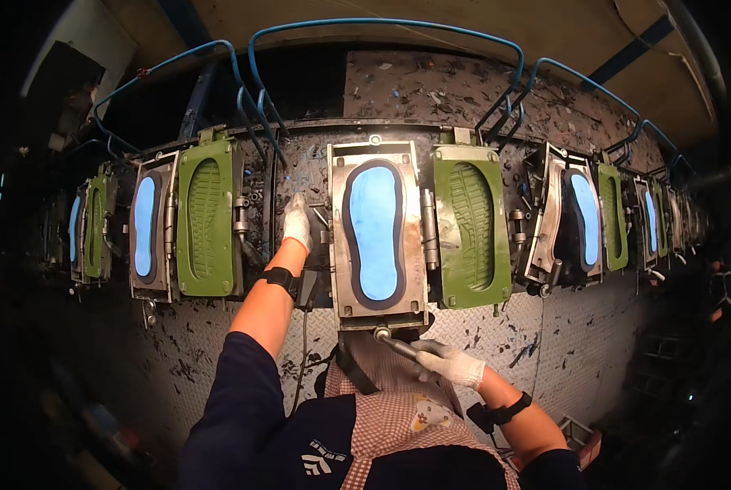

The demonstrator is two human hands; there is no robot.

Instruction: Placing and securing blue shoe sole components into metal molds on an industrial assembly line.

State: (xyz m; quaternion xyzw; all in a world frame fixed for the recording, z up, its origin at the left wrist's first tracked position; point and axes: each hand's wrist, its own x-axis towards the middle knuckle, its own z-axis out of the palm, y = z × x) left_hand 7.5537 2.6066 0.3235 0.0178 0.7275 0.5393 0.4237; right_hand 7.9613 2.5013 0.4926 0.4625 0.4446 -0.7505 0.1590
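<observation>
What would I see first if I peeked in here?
A bright blue sole glows in the open mould straight ahead, with a green lid swung out on its right. More such moulds curve away on both sides. The gloved left hand touches the machine, and the right hand grips a metal handle below.

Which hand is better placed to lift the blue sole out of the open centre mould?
Probably the left hand: it rests empty on the frame beside the blue sole. The right hand is wrapped around a metal tool below the mould.
</observation>
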